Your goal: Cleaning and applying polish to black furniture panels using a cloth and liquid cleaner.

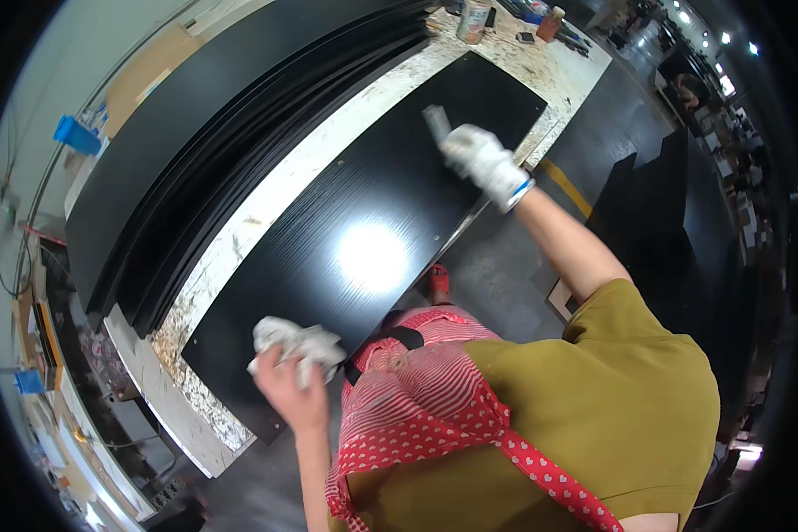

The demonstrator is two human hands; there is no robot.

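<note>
A long black board lies in front of me, with a wood-grain surface and small holes near its edges. My bare left hand grips a crumpled white cloth at the board's near left end. Over the right part of the board, my right hand wears a white knit glove. It is closed on a short, flat, greyish tool, blurred, that looks like a scraper; its tip points away from me.
Black boards are stacked along the far side of the paint-stained white workbench. A spray can and a reddish-brown bottle stand at its far right end. More black panels are on the right.
</note>
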